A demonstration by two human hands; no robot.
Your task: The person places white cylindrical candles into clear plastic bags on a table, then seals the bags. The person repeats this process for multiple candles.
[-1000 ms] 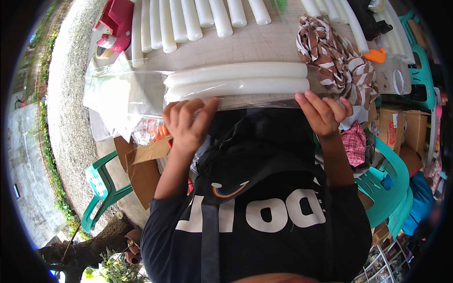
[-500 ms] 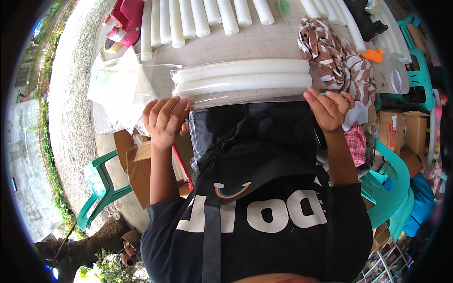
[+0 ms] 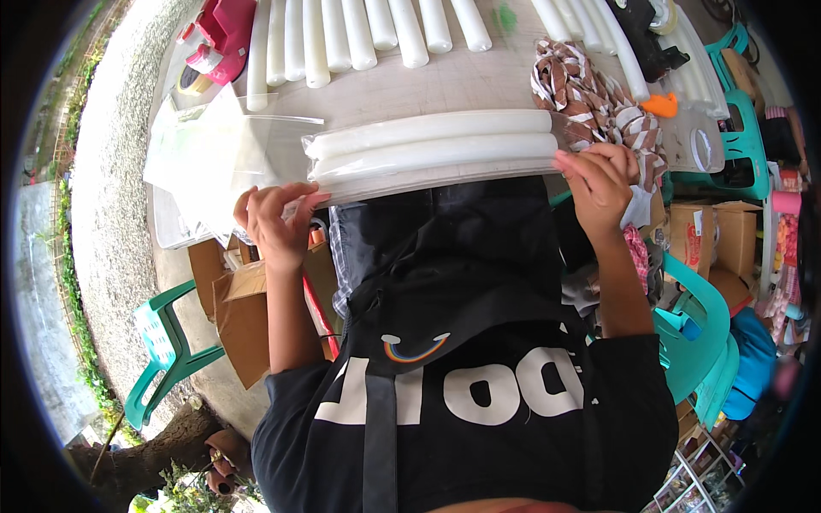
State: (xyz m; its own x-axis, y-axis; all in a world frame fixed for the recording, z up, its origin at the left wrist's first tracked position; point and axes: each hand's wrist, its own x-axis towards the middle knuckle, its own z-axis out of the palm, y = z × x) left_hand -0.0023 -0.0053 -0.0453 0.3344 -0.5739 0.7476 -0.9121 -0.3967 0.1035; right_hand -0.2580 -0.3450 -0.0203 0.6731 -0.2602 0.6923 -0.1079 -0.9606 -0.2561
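Two long white candles (image 3: 428, 154) lie side by side inside a clear plastic wrap (image 3: 445, 181) at the table's near edge. My left hand (image 3: 278, 222) is at the near left corner of the wrap, thumb and forefinger close together on its edge. My right hand (image 3: 599, 179) pinches the wrap's near right end, just past the candle tips, with the other fingers curled. Both palms are turned partly from view.
More white candles (image 3: 363, 38) lie in a row across the far table (image 3: 479, 81). Clear plastic sheets (image 3: 205, 158) are piled at left, near a pink tape dispenser (image 3: 227, 43). A brown-and-white twisted cloth (image 3: 590, 94), an orange item (image 3: 660, 105) and a black tape dispenser (image 3: 641, 38) are at right.
My left hand has shifted slightly left and down, its fingers less flat along the edge. My right hand stays at the right end. Less loose plastic shows on the near side of the candles.
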